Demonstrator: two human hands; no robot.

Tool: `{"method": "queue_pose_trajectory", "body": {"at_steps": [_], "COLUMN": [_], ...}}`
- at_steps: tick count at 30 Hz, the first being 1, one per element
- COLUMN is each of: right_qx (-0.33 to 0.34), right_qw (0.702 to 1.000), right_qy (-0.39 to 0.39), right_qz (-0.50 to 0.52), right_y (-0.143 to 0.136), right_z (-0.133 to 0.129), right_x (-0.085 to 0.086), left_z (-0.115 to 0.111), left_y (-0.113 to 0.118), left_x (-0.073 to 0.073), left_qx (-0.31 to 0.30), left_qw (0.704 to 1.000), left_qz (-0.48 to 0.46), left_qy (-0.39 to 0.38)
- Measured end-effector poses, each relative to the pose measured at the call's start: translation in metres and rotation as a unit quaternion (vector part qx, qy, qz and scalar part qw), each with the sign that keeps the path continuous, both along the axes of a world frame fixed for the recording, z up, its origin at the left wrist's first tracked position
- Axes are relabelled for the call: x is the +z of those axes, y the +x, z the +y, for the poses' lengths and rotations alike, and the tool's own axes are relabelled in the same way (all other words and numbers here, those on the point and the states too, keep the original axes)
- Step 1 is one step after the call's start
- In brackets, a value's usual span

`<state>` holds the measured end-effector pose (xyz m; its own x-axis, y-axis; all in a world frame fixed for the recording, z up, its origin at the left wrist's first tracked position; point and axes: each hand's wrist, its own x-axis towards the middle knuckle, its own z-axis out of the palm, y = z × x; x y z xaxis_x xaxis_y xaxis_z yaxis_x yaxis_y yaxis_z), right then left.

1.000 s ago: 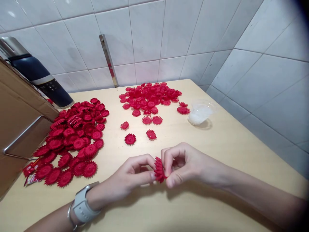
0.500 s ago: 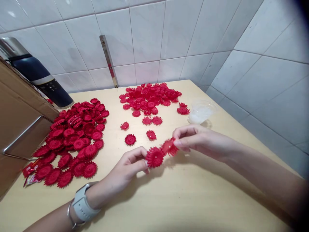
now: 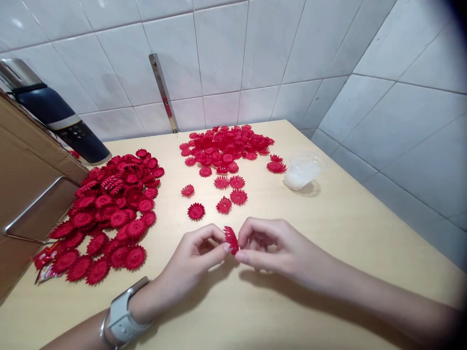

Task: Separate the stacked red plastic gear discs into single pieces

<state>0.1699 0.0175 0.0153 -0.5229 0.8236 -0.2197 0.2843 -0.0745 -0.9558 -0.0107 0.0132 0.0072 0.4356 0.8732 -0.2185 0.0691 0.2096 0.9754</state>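
A: What's new on your feed?

B: Left hand first: I have its thumb and fingers pinching a red flower, which is now turned nearly edge-on between the hands. Half a second ago a second piece was in the right hand; now there is an extra loose flower just beyond the fingers. I take that piece as set aside, leaving one in work.

A: And the right fingers?

B: Thumb and fingertips bunch together at the flower's right side. I can't tell whether they grip it or something small behind it.

A: How much room do I have?

B: From the left, the cardboard box and flask wall me in, with the left pile spreading in front of them. Next come the scattered flowers and the far pile, so reaching straight ahead is tight. On the right, the clear cup stands near the table's sloping edge; I'd keep the forearm wide of it. My easiest space is the bare tabletop on the near side.
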Motion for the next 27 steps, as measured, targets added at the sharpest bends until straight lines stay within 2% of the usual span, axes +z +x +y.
{"method": "queue_pose_trajectory", "body": {"at_steps": [4,11,19,27], "right_qx": [0.009,0.004,-0.061,-0.066], "right_qw": [1.000,1.000,0.989,0.982], "right_qy": [0.018,0.014,-0.090,-0.130], "right_qz": [-0.010,0.010,0.103,0.119], "right_y": [-0.001,0.002,0.002,0.003], "right_z": [-0.002,0.000,0.003,0.009], "right_x": [0.001,0.002,-0.004,-0.001], "left_z": [-0.002,-0.004,-0.003,-0.001], "left_y": [0.000,-0.001,0.001,0.000], "left_x": [0.001,0.002,0.003,0.002], "left_qx": [-0.028,-0.012,0.002,0.021], "left_qw": [0.997,0.998,1.000,0.999], "left_qz": [0.039,0.043,0.015,0.028], "left_qy": [0.056,0.042,0.003,-0.004]}}
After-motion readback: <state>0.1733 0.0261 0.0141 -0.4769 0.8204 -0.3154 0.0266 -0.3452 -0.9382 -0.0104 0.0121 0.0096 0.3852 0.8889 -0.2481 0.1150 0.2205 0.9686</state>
